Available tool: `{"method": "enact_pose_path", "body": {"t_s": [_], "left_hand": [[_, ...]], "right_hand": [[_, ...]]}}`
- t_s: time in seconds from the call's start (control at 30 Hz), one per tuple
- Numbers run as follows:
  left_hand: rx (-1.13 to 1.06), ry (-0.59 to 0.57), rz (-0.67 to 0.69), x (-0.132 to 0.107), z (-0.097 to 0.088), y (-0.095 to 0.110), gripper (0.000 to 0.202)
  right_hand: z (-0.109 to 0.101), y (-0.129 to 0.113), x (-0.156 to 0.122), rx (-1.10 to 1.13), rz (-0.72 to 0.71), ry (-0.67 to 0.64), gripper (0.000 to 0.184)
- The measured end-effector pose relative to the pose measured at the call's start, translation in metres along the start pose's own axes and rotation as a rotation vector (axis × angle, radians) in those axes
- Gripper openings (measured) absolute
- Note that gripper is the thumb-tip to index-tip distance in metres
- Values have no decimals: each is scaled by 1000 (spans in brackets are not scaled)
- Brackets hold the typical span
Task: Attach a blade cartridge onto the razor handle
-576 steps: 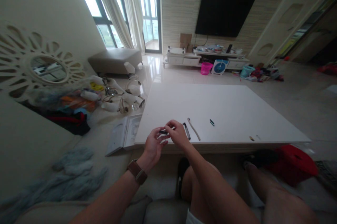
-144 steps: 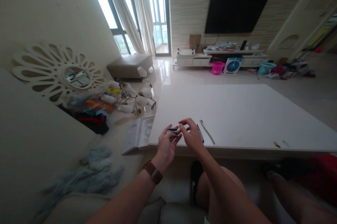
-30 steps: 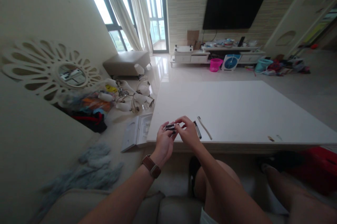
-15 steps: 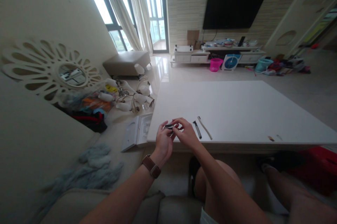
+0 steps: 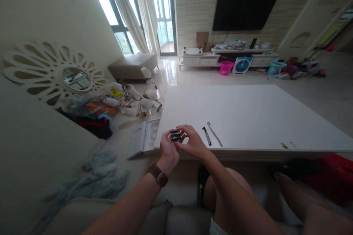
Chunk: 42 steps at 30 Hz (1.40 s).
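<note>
A small dark, boxy object with shiny light bands (image 5: 175, 135) is between my hands, above the near left edge of the white table (image 5: 234, 113). Its exact kind is too small to make out. My left hand (image 5: 168, 149) cradles it from the left, fingers curled around it. From the right, my right hand (image 5: 191, 141) pinches its side with thumb and fingers. Just right of my hands lie a slim black-and-grey tool, perhaps a utility knife (image 5: 206, 136), and a pale-handled toothbrush (image 5: 214, 134).
An open white box (image 5: 143, 135) stands on the floor against the table's left side. Beyond it lies a chandelier with white shades (image 5: 140, 102). Two small flat bits (image 5: 284, 145) rest near the front edge at right. A person's leg (image 5: 298, 191) is at lower right.
The dark object has been turned, so its banded face shows more fully. My right thumb and fingers have shifted from over it to its right side.
</note>
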State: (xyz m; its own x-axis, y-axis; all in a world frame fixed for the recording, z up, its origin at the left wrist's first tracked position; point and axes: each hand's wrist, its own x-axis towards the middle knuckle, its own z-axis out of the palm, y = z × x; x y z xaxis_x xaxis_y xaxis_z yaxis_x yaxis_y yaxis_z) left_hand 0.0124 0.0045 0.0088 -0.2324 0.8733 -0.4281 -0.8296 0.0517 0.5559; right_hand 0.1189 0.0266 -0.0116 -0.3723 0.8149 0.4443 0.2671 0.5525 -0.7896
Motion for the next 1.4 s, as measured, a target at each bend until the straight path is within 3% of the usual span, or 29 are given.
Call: {"method": "enact_pose_path", "body": {"t_s": [0.3,0.67,1.4], "left_hand": [[-17,18,17,1,-1,0,20],[-36,80,-60,3,0,2,17],[-45,114,-76,4,-2,1,14]], "right_hand": [[7,7,-2,-24,55,54,57],[7,5,-2,-36,53,49,55],[7,1,-3,-36,72,39,54]]}}
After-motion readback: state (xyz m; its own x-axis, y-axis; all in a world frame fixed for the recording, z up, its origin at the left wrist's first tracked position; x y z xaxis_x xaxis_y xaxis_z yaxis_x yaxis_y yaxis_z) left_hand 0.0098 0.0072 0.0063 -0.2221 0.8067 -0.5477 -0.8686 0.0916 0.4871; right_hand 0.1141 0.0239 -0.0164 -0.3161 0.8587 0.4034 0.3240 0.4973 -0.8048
